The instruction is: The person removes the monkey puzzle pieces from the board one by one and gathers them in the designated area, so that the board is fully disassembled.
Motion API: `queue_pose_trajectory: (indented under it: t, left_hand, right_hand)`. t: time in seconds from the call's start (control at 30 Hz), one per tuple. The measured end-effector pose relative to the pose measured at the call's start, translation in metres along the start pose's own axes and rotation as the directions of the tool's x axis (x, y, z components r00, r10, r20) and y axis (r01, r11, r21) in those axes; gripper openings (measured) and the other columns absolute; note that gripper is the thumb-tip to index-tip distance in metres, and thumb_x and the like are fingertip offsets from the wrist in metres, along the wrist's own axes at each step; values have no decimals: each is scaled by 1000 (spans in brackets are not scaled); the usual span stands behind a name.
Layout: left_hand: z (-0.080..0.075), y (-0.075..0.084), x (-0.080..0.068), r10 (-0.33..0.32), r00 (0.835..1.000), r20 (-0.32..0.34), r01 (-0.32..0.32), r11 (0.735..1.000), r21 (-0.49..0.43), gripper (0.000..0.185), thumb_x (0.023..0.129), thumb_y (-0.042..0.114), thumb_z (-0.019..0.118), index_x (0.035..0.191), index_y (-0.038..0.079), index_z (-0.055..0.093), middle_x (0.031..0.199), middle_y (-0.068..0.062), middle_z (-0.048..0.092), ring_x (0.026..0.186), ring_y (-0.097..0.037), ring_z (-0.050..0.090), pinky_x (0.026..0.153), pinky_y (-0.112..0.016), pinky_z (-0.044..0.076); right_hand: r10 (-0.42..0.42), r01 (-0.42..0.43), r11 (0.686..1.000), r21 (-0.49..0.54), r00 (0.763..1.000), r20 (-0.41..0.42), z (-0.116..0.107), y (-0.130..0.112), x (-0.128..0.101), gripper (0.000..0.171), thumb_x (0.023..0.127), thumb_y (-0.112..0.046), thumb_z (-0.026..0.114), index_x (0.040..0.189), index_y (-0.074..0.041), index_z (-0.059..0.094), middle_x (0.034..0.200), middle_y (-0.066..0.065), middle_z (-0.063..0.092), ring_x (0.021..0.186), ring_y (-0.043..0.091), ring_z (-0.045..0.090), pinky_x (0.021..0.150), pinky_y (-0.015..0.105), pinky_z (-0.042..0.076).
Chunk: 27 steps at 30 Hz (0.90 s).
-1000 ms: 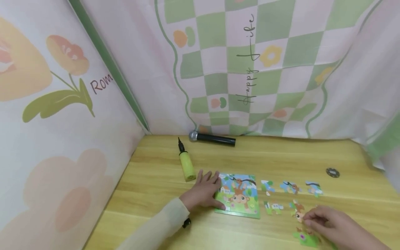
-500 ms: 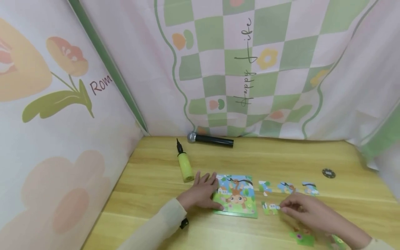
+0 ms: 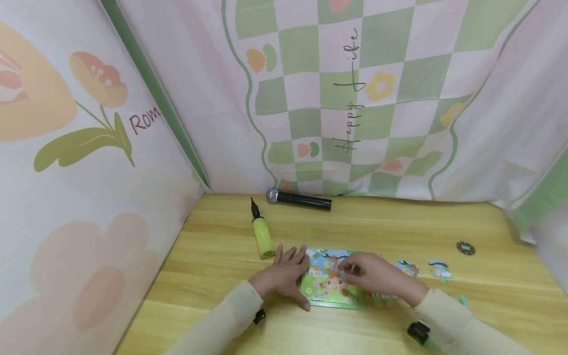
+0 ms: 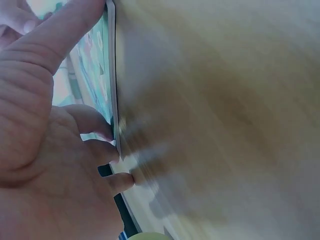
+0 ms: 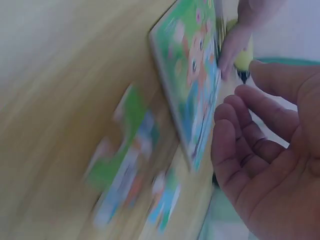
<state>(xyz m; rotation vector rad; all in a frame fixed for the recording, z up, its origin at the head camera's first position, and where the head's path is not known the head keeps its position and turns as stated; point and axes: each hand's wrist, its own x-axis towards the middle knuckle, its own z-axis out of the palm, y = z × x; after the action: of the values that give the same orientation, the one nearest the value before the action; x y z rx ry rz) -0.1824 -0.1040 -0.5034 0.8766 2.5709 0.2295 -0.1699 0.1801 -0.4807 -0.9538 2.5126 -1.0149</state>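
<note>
Black mic [image 3: 298, 198] by back curtain, yellow-green pump [image 3: 262, 233] w/ black nozzle, dark round disc [image 3: 465, 248] far right

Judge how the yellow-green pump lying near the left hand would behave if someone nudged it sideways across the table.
The pump is a cylinder lying on its side on the smooth wooden table, so it would probably roll. Its narrow black nozzle end may make it curve. It looks like hollow plastic, likely light. The left hand does not touch it.
</note>
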Motion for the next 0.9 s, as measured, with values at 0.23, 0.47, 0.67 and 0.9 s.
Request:
queue_pose_trajectory:
  t: [0.23,0.47,0.67,0.9]
  left_hand:
    - [-1,4,-1,-7,1000,15,6,1000,20,125,70,71,79,162,7,22,168,-12,1,153,-37,2,116,-59,-12]
    - [3,3,0,-19,1000,12,18,999,44,125,70,73,77,162,8,22,169,-11,1,153,-36,2,116,-58,-11]
    - [3,0,1,-14,1000,14,13,1000,20,126,70,73,77,162,9,20,169,-11,0,153,-35,1,116,-58,-12]
    - [0,0,1,-6,1000,0,6,1000,26,126,70,72,78,162,8,21,168,-12,0,153,-37,3,116,-60,-10]
  right_hand:
    - [-66,71,995,-63,994,86,24,-8,30,24,94,-14,73,113,0,72,92,-3,67,71,2,57,71,29,54]
    - [-87,102,977,-187,993,85,36,-19,38,3,93,-17,75,93,-15,73,77,-14,56,72,3,50,86,41,53]
    - [-95,108,973,-203,993,72,42,-21,40,5,87,-10,74,91,-13,74,82,-10,59,75,6,50,75,34,51]
    - [-92,99,980,-174,994,52,42,-21,42,21,87,-8,73,107,-6,75,88,-6,62,78,8,53,107,56,40]
